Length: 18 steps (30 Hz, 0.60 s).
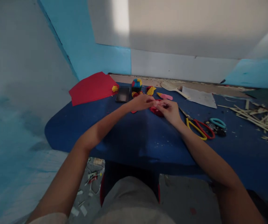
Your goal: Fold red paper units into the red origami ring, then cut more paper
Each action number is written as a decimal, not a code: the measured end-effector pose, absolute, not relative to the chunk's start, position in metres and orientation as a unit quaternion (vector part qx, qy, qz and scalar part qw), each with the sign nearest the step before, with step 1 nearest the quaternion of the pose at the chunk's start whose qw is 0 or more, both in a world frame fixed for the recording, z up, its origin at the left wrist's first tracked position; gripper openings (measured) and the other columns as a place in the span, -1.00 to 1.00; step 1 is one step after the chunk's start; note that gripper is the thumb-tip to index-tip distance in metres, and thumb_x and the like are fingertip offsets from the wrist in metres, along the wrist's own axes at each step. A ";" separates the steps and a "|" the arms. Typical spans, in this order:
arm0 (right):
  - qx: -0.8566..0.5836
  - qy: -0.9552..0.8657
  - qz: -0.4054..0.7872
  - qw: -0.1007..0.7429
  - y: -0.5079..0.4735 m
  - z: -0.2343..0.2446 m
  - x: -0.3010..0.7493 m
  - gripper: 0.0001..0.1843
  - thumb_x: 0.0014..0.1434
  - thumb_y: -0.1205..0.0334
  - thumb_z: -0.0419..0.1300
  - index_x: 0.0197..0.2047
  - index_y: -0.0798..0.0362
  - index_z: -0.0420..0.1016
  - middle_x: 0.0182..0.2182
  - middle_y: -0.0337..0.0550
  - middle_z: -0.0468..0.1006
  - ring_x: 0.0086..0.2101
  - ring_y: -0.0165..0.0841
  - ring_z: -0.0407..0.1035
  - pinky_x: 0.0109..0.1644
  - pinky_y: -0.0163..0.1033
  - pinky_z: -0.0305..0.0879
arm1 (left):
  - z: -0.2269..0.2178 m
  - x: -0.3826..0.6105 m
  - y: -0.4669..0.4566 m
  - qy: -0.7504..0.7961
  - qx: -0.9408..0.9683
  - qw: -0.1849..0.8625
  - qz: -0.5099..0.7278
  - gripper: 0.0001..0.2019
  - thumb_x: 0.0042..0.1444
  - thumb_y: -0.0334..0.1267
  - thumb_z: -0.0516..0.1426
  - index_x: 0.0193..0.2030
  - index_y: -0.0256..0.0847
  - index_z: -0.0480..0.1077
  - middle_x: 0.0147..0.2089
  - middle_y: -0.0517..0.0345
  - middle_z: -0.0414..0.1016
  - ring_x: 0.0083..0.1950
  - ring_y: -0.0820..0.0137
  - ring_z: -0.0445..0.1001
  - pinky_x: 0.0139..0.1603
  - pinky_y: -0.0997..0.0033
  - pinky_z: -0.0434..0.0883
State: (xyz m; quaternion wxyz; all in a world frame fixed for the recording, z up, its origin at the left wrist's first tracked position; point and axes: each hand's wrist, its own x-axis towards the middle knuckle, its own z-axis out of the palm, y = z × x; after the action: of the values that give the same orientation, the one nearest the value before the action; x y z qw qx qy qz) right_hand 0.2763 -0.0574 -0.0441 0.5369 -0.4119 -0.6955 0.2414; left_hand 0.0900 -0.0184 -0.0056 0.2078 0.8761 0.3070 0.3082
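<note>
My left hand (142, 102) and my right hand (170, 112) meet over the far middle of the blue table (134, 137). Their fingertips are pinched together at a small red piece (156, 111), which the fingers partly cover; its exact kind does not show. Just beyond my hands lie a yellow twisted strip (151, 90) and a pink and yellow textured strip (165, 95). A ball of blue, yellow and red strands (137, 82) sits behind my left hand, close to a dark phone (123, 94).
Red sheet (92, 88) lies at the far left, a small yellow piece (114, 88) at its edge. To the right are scissors (197, 126) with red and yellow handles, turquoise-handled pliers (218, 123), a pale spoon (174, 89), a grey sheet (200, 97) and thin sticks (257, 116). A wall stands behind.
</note>
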 end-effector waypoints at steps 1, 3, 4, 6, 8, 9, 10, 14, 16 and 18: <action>-0.412 -0.703 0.214 0.538 -0.057 -0.043 0.278 -0.83 0.02 0.10 0.31 -0.47 0.00 0.55 -0.56 -0.26 0.54 -0.55 -0.42 0.33 -0.46 -0.28 0.23 | -0.012 0.096 -0.025 0.275 0.890 0.235 0.278 -0.73 0.27 -0.13 0.12 -0.37 -0.23 0.51 -0.48 0.20 0.52 -0.43 0.45 0.48 -0.45 0.48 0.31; -0.415 -0.716 0.175 0.533 -0.057 -0.042 0.281 -0.87 0.06 0.13 0.29 -0.44 -0.01 0.56 -0.52 -0.26 0.56 -0.51 -0.41 0.34 -0.43 -0.27 0.23 | -0.023 0.099 -0.030 0.258 0.875 0.300 0.280 -0.75 0.30 -0.19 0.09 -0.34 -0.24 0.49 -0.42 0.19 0.57 -0.37 0.46 0.55 -0.40 0.52 0.38; -0.419 -0.718 0.167 0.531 -0.057 -0.042 0.282 -0.88 0.08 0.14 0.28 -0.43 -0.02 0.57 -0.51 -0.26 0.56 -0.50 -0.41 0.35 -0.41 -0.26 0.25 | -0.027 0.098 -0.029 0.259 0.859 0.334 0.290 -0.76 0.30 -0.20 0.07 -0.33 -0.24 0.48 -0.40 0.18 0.59 -0.36 0.46 0.57 -0.38 0.54 0.41; -0.426 -0.714 0.163 0.531 -0.057 -0.042 0.283 -0.88 0.10 0.13 0.28 -0.40 -0.04 0.58 -0.50 -0.27 0.56 -0.48 -0.39 0.37 -0.37 -0.23 0.29 | -0.032 0.093 -0.026 0.263 0.826 0.385 0.318 -0.78 0.31 -0.22 0.07 -0.30 -0.25 0.46 -0.36 0.15 0.61 -0.34 0.47 0.60 -0.33 0.54 0.46; -0.431 -0.708 0.167 0.534 -0.059 -0.041 0.282 -0.87 0.10 0.09 0.30 -0.37 -0.05 0.59 -0.48 -0.27 0.57 -0.46 -0.38 0.38 -0.33 -0.20 0.32 | -0.033 0.089 -0.025 0.271 0.802 0.393 0.358 -0.82 0.29 -0.25 0.09 -0.26 -0.25 0.47 -0.32 0.12 0.63 -0.33 0.48 0.61 -0.31 0.54 0.48; -0.432 -0.704 0.168 0.538 -0.060 -0.040 0.282 -0.85 0.10 0.06 0.31 -0.37 -0.06 0.59 -0.48 -0.26 0.57 -0.46 -0.38 0.38 -0.32 -0.19 0.34 | -0.033 0.087 -0.026 0.276 0.793 0.388 0.380 -0.83 0.29 -0.25 0.10 -0.24 -0.25 0.48 -0.31 0.13 0.63 -0.33 0.48 0.61 -0.31 0.54 0.48; -0.434 -0.700 0.167 0.543 -0.061 -0.039 0.281 -0.83 0.10 0.04 0.32 -0.37 -0.06 0.59 -0.47 -0.26 0.57 -0.46 -0.37 0.39 -0.31 -0.18 0.35 | -0.032 0.087 -0.027 0.279 0.785 0.386 0.396 -0.83 0.28 -0.24 0.10 -0.22 -0.25 0.49 -0.31 0.13 0.63 -0.32 0.47 0.61 -0.33 0.55 0.47; -0.437 -0.682 0.172 0.561 -0.065 -0.034 0.280 -0.79 0.10 -0.03 0.33 -0.37 -0.07 0.59 -0.45 -0.25 0.57 -0.43 -0.36 0.41 -0.29 -0.17 0.38 | -0.028 0.089 -0.037 0.268 0.777 0.404 0.401 -0.79 0.23 -0.14 0.16 -0.18 -0.24 0.52 -0.33 0.13 0.64 -0.29 0.42 0.63 -0.37 0.55 0.46; -0.429 -0.679 0.192 0.564 -0.066 -0.034 0.278 -0.79 0.07 -0.01 0.36 -0.33 -0.07 0.59 -0.44 -0.26 0.57 -0.43 -0.37 0.42 -0.27 -0.16 0.40 | -0.029 0.091 -0.041 0.263 0.782 0.392 0.407 -0.78 0.20 -0.12 0.21 -0.23 -0.25 0.52 -0.34 0.12 0.64 -0.31 0.43 0.62 -0.32 0.53 0.48; -0.421 -0.666 0.203 0.581 -0.067 -0.036 0.277 -0.78 0.03 0.04 0.39 -0.27 -0.06 0.58 -0.44 -0.27 0.57 -0.44 -0.37 0.43 -0.27 -0.16 0.42 | -0.030 0.093 -0.044 0.272 0.778 0.376 0.424 -0.77 0.21 -0.11 0.20 -0.27 -0.25 0.53 -0.36 0.13 0.64 -0.33 0.44 0.61 -0.28 0.52 0.49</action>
State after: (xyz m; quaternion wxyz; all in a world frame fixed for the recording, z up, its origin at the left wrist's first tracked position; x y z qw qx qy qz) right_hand 0.2769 -0.0670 -0.0359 0.5810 -0.4210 -0.6664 0.2029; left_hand 0.0930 -0.0443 -0.0302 0.3759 0.7778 0.2717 0.4241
